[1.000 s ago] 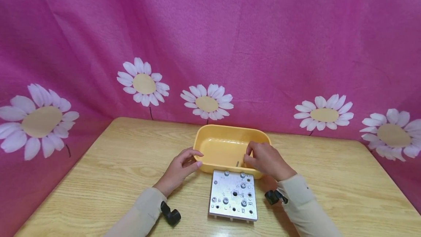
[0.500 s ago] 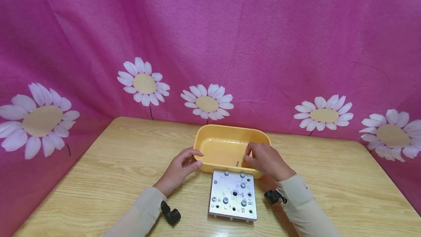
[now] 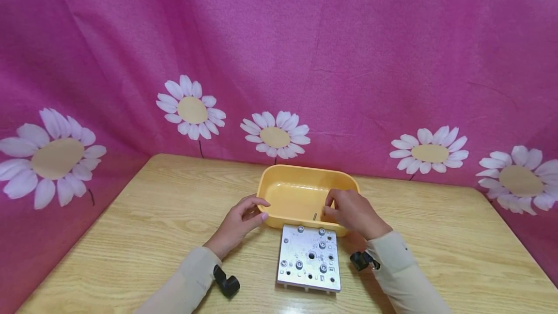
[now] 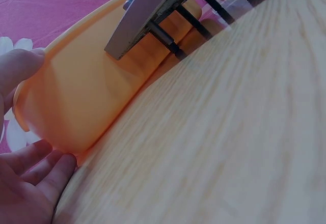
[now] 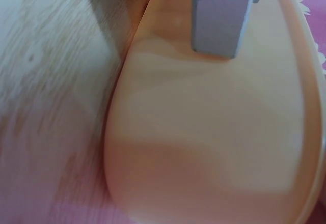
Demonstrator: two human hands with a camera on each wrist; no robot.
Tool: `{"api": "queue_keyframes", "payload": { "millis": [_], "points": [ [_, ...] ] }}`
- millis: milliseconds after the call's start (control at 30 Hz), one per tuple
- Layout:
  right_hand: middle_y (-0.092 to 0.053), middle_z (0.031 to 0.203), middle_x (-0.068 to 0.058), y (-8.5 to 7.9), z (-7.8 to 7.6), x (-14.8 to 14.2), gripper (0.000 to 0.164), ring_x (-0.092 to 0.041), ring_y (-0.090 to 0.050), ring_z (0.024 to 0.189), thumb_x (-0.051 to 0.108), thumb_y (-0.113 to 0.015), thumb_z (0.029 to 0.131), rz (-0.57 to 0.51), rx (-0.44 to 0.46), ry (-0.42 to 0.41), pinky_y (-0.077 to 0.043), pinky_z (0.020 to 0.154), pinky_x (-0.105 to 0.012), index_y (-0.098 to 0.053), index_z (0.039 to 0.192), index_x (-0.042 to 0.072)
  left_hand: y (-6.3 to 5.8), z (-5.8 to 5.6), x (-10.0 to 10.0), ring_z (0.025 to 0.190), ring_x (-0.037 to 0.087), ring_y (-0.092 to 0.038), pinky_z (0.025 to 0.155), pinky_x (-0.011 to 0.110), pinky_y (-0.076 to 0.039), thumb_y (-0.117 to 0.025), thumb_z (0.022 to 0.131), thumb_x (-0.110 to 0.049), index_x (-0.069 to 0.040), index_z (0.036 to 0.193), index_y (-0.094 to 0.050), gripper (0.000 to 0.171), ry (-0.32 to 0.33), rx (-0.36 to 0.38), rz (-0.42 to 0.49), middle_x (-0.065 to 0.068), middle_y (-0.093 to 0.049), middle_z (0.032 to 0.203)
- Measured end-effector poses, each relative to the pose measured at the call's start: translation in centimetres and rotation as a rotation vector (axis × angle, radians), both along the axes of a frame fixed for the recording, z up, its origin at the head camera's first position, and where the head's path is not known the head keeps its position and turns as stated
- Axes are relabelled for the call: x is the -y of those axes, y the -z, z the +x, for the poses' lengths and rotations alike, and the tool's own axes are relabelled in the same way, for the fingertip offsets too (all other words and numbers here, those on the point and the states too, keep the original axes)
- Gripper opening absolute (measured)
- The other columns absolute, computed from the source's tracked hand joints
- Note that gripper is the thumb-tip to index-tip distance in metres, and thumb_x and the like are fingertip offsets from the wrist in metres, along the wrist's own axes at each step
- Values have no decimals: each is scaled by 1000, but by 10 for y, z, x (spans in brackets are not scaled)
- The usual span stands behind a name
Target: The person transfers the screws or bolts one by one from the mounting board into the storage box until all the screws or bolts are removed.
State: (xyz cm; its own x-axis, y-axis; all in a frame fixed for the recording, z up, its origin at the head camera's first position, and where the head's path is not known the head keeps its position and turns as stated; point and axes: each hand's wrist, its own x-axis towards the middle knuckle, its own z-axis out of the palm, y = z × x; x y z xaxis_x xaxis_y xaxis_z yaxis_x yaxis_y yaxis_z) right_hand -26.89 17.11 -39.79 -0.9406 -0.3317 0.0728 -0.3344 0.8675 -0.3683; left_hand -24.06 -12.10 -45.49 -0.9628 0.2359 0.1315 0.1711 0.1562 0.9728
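Observation:
A yellow plastic tub (image 3: 305, 172) stands on the table. My left hand (image 3: 237, 224) holds it at its left end, index finger over the rim and thumb against the near side; the left wrist view shows the thumb (image 4: 23, 66) by the tub's wall (image 4: 76, 102). My right hand (image 3: 350, 210) reaches into the right end, fingers bent and thumb near index finger. Cannot tell whether its mostly hidden fingertips pinch something. A small screw (image 3: 315, 217) lies on the tub floor beside them. Before the tub sits a metal plate (image 3: 305, 256) with several socket-head bolts.
Threaded bolt shanks (image 4: 193, 21) stick out under the plate down to the wooden table (image 3: 174, 207). The plate's end (image 5: 219, 25) is close against the tub's near wall. A pink flowered cloth (image 3: 348, 62) hangs behind the table.
The right fingertips have shifted very slightly inside the tub. The left hand, tub, screw and plate stay where they were.

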Motion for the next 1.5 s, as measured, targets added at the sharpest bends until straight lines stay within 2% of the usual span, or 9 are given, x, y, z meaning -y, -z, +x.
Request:
{"api": "queue_keyframes", "payload": {
  "millis": [300,600,833,1067,1267,1367,1500],
  "points": [
    [-55,69,3,0,0,0,7,-15,-47,63,17,-70,85,12,21,11,-40,56,-28,-65,82,14,1,1,0,121,19,-47,107,40,-39,-69,90,-23,-21,115,-64,25,2,3,13,1,-51,134],
    [-56,70,4,-4,1,0,10,-16,-49,65,21,-72,85,21,46,19,-41,58,-29,-64,83,15,0,0,0,118,20,-49,106,39,-40,-68,91,-26,-24,114,-64,23,7,-19,-21,-1,-50,135],
    [-56,70,4,-4,-1,1,9,-16,-48,65,20,-72,85,28,34,30,-41,58,-29,-64,83,15,-1,0,1,113,19,-50,103,35,-43,-68,91,-26,-29,112,-64,21,3,-6,-33,-3,-50,134],
    [-55,69,3,-3,0,1,7,-15,-48,63,19,-70,86,24,31,37,-40,55,-29,-64,84,15,0,-1,1,112,20,-49,103,37,-42,-68,91,-27,-24,114,-64,24,14,-19,-22,-1,-50,134],
    [-54,68,4,-2,1,2,6,-15,-48,61,18,-69,85,15,21,31,-40,54,-29,-64,84,15,-1,-1,0,113,20,-48,105,39,-41,-68,91,-22,-20,115,-64,24,6,0,-1,3,-51,135],
    [-54,67,4,-2,1,2,6,-14,-48,60,18,-69,85,10,18,28,-40,53,-29,-64,84,15,-5,2,-1,114,21,-48,105,41,-40,-67,92,-18,-17,115,-64,24,0,15,2,7,-50,136],
    [-54,66,4,-2,1,2,7,-14,-47,59,21,-70,86,13,10,22,-40,53,-29,-65,85,15,-18,11,-3,114,22,-48,106,42,-40,-66,92,-14,-15,115,-64,23,1,23,-2,10,-49,136]
  ]
}}
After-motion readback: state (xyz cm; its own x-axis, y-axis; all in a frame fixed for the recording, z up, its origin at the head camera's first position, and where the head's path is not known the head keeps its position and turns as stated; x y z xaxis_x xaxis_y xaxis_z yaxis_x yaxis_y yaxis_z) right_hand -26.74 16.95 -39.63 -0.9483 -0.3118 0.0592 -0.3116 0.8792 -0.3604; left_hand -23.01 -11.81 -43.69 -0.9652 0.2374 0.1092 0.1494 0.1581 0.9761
